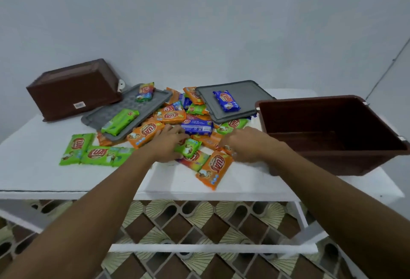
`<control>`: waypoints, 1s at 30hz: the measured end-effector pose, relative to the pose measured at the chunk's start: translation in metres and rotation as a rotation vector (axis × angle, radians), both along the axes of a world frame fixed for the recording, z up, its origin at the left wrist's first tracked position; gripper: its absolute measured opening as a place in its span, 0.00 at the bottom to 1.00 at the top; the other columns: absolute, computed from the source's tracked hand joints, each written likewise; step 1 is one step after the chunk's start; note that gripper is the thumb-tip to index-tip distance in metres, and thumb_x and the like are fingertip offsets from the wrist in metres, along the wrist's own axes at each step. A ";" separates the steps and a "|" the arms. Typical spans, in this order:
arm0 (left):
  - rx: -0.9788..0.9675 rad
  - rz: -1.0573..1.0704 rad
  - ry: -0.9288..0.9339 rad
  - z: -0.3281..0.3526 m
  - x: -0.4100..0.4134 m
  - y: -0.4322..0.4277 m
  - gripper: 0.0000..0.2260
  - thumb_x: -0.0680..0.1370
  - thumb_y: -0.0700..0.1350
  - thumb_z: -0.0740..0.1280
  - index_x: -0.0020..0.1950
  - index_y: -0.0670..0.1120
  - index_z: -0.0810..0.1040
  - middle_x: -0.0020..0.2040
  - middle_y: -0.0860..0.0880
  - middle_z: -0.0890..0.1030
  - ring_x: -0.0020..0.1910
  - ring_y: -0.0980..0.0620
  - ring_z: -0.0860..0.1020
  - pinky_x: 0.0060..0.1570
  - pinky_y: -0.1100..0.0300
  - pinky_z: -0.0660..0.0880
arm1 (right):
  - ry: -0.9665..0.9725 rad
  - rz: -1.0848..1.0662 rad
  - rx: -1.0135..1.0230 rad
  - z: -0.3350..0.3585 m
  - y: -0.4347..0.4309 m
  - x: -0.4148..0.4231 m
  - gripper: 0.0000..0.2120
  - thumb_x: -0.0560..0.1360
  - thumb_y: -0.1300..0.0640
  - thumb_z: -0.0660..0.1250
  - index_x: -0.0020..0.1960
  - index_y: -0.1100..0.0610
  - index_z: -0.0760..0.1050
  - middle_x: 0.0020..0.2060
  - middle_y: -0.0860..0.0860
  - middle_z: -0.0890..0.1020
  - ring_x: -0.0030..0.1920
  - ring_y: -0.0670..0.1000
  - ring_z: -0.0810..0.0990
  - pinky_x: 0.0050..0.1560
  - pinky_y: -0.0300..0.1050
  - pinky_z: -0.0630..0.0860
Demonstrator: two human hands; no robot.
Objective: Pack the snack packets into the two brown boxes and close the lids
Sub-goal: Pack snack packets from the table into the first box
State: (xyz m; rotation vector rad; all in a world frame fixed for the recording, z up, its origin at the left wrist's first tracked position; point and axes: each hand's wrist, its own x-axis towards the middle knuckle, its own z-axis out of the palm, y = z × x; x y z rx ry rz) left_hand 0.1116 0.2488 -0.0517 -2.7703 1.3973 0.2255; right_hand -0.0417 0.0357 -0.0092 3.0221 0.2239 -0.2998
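Dim flat light, soft focus, wide-angle bending at edges.

"TUA" logo on snack packets (145,131); white sticker (79,105) on brown box (73,90) unreadable.

Hands (168,143) on snack packets (170,116), open brown box (332,163) right

A plain home room is showing: bare pale wall (199,23) filling the upper frame, patterned floor tiles (199,223) lying along the bottom.
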 end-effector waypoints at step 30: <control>-0.253 0.132 0.450 0.051 -0.005 -0.003 0.37 0.77 0.47 0.68 0.79 0.46 0.50 0.77 0.45 0.61 0.73 0.46 0.65 0.67 0.56 0.66 | 0.046 -0.320 0.386 0.047 0.000 0.018 0.20 0.69 0.56 0.76 0.55 0.47 0.70 0.50 0.45 0.74 0.50 0.50 0.76 0.44 0.42 0.75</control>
